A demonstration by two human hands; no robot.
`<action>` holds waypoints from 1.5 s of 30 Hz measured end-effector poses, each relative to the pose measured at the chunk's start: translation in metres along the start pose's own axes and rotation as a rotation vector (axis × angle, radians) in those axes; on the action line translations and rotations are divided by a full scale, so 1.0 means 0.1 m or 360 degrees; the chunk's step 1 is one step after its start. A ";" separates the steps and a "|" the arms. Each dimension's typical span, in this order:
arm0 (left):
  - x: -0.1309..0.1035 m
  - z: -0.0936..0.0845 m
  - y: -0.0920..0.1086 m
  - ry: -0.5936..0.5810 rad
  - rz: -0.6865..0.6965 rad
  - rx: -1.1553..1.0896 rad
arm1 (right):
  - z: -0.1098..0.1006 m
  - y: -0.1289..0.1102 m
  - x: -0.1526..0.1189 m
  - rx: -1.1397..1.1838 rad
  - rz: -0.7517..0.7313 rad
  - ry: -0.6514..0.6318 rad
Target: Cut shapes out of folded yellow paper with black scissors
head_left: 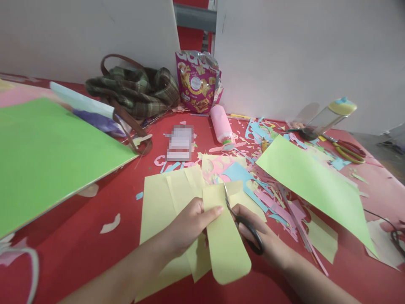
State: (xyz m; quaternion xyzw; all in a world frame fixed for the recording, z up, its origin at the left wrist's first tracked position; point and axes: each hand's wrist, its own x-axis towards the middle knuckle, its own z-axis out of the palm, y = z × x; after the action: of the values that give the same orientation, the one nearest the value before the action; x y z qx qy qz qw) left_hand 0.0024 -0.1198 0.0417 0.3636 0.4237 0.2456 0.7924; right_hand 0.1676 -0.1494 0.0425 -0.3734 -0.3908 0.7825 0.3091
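Note:
My left hand [198,221] grips a pale yellow strip of paper [226,249] along its left edge, thumb on top. The strip's near end has rounded corners. In my right hand [257,228] is a pair of scissors [249,230] with black handles. Their blades lie across the strip near its far end, where a flap of the paper stands off to the right. Beneath my hands are more pale yellow sheets [158,219], some cut into strips. My right fingers are partly hidden behind the paper and the handles.
Green sheets [57,156] lie at the left, a light green sheet [316,185] at the right. Paper scraps [278,202] litter the red table. Farther back are a plaid bag [136,90], a snack bag [199,84], a pink bottle [220,122], a clear bottle [329,118] and more scissors [348,150].

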 end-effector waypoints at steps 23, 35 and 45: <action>0.00 0.01 0.04 0.0005 -0.0122 -0.0208 | 0.00 0.02 -0.01 -0.0122 -0.0002 0.0070; 0.01 0.01 0.02 -0.0032 -0.0115 -0.0165 | 0.04 0.01 0.01 -0.0116 0.0024 0.0132; 0.01 0.02 0.02 -0.0049 -0.0119 -0.0180 | 0.06 0.00 0.00 0.0010 0.0060 0.0153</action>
State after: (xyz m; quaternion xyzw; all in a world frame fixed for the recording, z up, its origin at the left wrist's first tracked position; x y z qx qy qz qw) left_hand 0.0044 -0.1183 0.0433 0.3057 0.4104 0.2337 0.8268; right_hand 0.1625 -0.1514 0.0452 -0.4170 -0.3659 0.7706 0.3137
